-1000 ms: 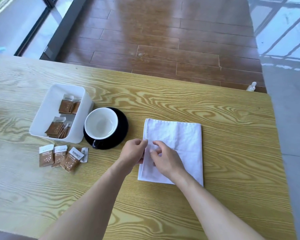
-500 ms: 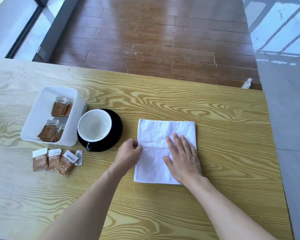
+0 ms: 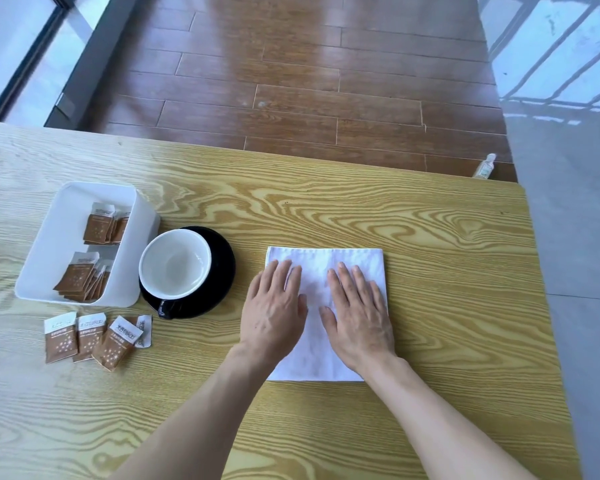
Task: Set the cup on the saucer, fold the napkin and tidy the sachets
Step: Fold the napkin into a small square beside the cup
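Under both palms, the middle of the white napkin (image 3: 326,268) is hidden; left hand (image 3: 274,315) and right hand (image 3: 359,318) lie flat on it, fingers straight. Print on the loose sachets (image 3: 94,337) is too small to read. Left of the napkin, the cup (image 3: 174,263) sits on the black saucer (image 3: 222,271), touching a white tray (image 3: 49,244) holding more sachets. Beyond the wood-grain table (image 3: 430,237) lie brown floorboards (image 3: 291,81) and a small bottle (image 3: 484,167).

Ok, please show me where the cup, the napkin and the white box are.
cup (image 3: 174,263): head view, inside bottom.
napkin (image 3: 314,358): head view, bare cloth between the wrists.
white box (image 3: 66,216): head view, bare floor.
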